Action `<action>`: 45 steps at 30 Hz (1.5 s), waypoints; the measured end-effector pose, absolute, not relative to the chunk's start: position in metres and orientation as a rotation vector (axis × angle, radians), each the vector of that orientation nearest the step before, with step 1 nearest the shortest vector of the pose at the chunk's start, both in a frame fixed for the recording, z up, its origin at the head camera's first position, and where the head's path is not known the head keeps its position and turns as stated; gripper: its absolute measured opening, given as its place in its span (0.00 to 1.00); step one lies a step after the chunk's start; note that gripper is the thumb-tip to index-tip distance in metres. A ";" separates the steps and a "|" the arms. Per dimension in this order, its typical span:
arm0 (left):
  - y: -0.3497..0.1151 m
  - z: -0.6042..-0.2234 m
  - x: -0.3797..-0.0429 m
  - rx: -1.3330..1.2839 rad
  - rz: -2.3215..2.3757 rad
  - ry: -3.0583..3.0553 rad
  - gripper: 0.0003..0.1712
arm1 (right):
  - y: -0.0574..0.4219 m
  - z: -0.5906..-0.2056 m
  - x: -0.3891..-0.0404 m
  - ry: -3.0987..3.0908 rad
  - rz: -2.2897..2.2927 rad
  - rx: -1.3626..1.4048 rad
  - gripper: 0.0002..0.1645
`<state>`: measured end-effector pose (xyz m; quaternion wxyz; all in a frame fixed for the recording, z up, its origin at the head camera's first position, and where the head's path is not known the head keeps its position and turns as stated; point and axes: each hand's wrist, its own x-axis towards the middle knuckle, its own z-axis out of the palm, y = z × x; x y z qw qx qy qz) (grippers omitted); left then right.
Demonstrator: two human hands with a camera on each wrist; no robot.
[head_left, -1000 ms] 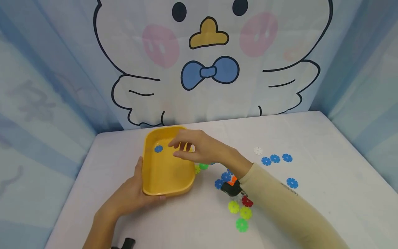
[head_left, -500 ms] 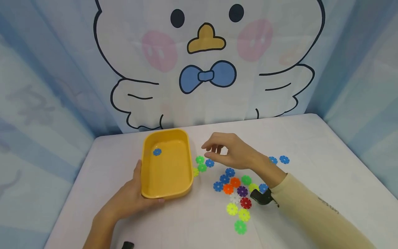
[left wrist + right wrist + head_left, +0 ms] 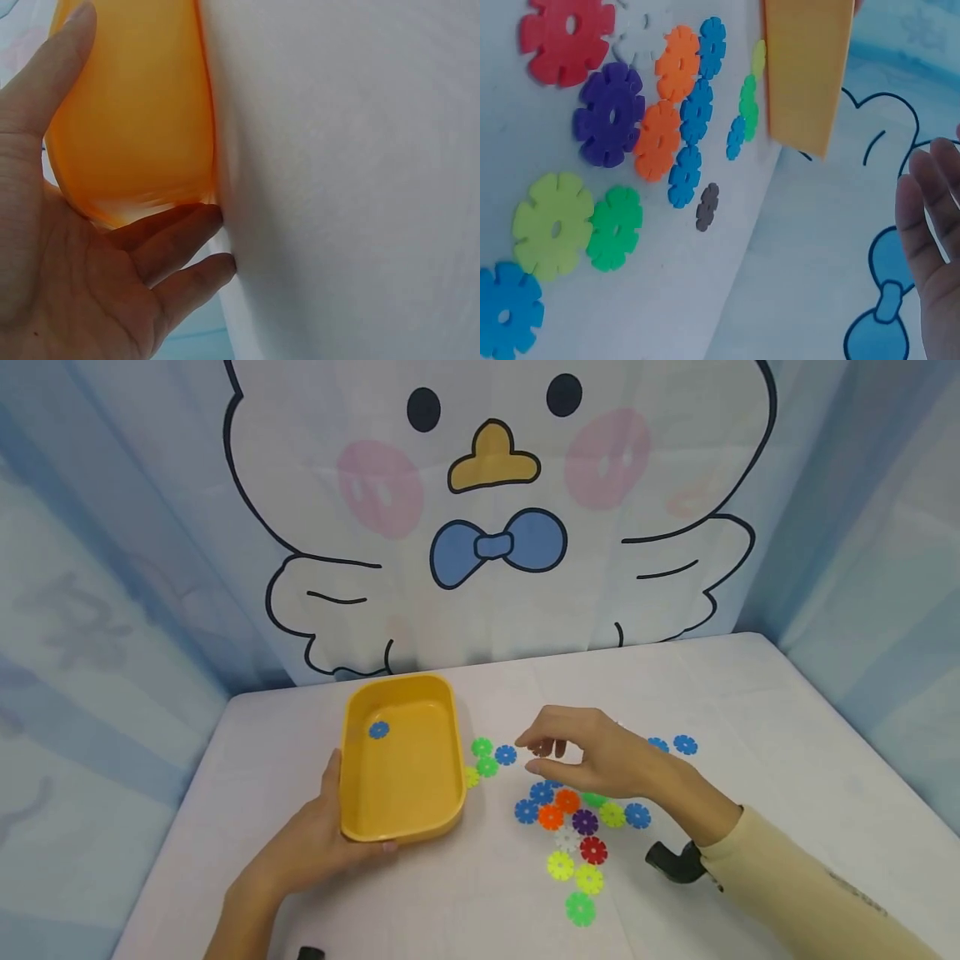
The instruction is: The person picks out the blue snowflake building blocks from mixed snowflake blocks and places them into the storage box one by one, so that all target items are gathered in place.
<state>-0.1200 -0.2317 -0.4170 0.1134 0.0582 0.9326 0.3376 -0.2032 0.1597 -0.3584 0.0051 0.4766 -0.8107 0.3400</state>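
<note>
My left hand point(image 3: 300, 843) grips a yellow plastic tray point(image 3: 401, 789) at its near left corner, thumb along the side and fingers at the near end. One blue notched disc point(image 3: 378, 729) lies inside the tray. My right hand point(image 3: 600, 752) hovers over the table, fingers loosely bent and holding nothing. Below it lie several notched plastic discs, among them an orange disc point(image 3: 551, 816), a purple disc point(image 3: 585, 822) and a red disc point(image 3: 593, 850). A dark brown disc point(image 3: 707, 207) shows in the right wrist view; the hand mostly covers it in the head view.
Beside the tray's right wall lie a green disc point(image 3: 487, 766) and a blue disc point(image 3: 506, 755). Farther right is another blue disc point(image 3: 686, 744). Yellow and green discs lie toward the front. A printed curtain point(image 3: 495, 610) hangs behind the white table point(image 3: 787, 752).
My right hand has moved from above the tray to the right, over the scattered discs. My left hand keeps hold of the tray. The head view has shifted slightly.
</note>
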 end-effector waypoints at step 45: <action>-0.231 -0.416 -0.120 0.150 0.967 2.728 0.85 | 0.323 -0.397 -0.140 -2.707 0.780 0.901 0.33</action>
